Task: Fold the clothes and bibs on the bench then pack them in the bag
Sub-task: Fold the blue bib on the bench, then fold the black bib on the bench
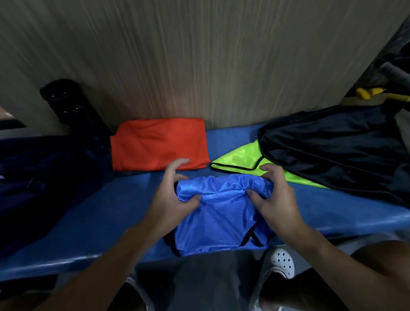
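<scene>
Both left hand and right hand clutch the blue bib, its fabric partly covering them

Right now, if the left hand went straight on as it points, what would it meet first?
Probably the folded orange cloth, lying just beyond the left hand; depth is unclear.

Dim, soft-focus wide-angle view; edges bend, corners fall into shadow.

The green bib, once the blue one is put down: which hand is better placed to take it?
Probably the right hand: it grips the blue bib just beside the green bib; the left hand is farther, near the orange cloth.
</scene>
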Demonstrator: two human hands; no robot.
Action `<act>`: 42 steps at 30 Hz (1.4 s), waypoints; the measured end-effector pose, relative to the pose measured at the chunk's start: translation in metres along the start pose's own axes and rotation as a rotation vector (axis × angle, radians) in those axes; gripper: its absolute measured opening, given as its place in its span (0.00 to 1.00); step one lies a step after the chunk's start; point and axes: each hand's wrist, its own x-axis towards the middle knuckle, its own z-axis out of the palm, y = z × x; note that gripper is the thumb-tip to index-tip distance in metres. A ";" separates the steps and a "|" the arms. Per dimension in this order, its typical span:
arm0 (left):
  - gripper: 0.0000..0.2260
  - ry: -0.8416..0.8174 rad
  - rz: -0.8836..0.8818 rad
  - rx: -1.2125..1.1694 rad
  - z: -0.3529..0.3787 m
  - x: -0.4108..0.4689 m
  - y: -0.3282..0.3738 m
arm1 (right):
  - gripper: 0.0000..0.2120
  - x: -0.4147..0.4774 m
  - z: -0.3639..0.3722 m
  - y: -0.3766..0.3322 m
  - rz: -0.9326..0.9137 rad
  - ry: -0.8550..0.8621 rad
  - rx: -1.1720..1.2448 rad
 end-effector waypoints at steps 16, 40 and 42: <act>0.39 0.300 0.092 0.087 -0.116 0.105 0.019 | 0.29 0.127 0.087 -0.103 -0.120 -0.034 0.224; 0.39 -0.185 0.167 1.180 -0.123 0.122 -0.055 | 0.41 0.138 0.143 -0.063 -0.441 -0.478 -0.864; 0.40 -0.191 0.145 1.182 -0.122 0.124 -0.047 | 0.41 0.140 0.139 -0.066 -0.430 -0.498 -0.866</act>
